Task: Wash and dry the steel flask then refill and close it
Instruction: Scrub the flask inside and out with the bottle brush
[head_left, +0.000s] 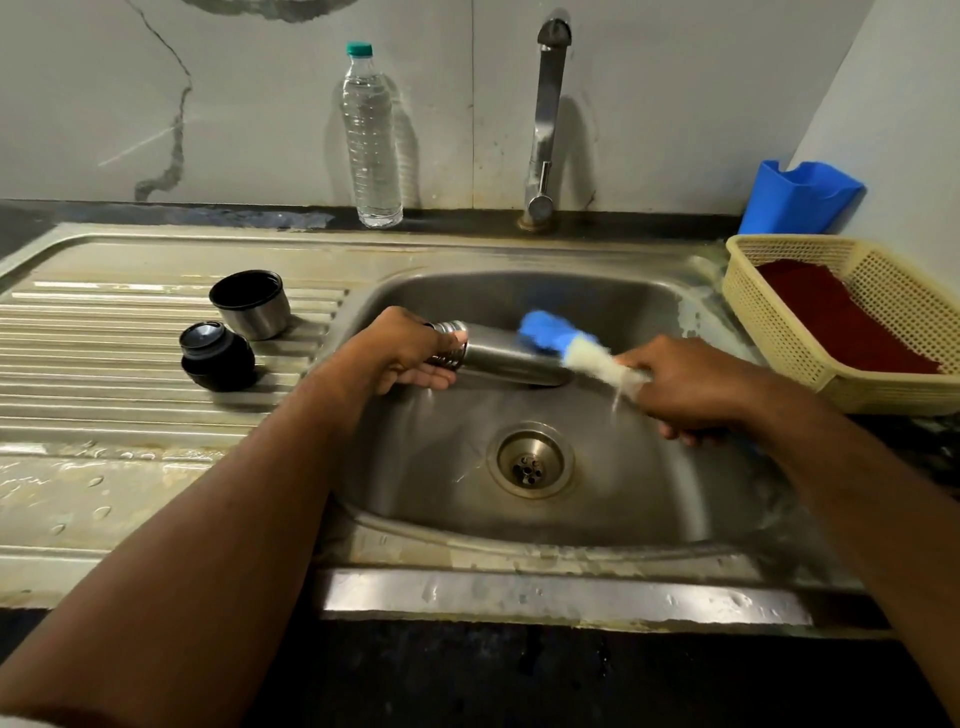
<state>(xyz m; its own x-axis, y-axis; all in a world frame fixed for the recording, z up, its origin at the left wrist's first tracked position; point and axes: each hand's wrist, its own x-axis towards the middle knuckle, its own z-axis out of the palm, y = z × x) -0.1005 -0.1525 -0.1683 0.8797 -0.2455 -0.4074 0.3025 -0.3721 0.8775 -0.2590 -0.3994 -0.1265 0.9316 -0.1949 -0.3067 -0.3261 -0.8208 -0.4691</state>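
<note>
Steel flask (498, 353), just one, lay sideways over the sink (649, 467), its threaded neck gripped in your left hand (410, 348). Your right hand (685, 384) was curled round one blue-and-white bottle brush (566, 343), bristles against the flask's body. Two caps stood on the drainboard (104, 415): one steel cup (252, 304), one black stopper (215, 356). One water bottle (371, 140) stood by the single tap (545, 119).

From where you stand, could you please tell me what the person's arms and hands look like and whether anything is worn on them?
Both forearms are bare as far as the frame shows: no sleeves, gloves, watch or bracelets in view. The left hand and right hand show no rings that I can make out, though the right one is a little blurred. Any clothing higher on the arms lies outside the picture.
</note>
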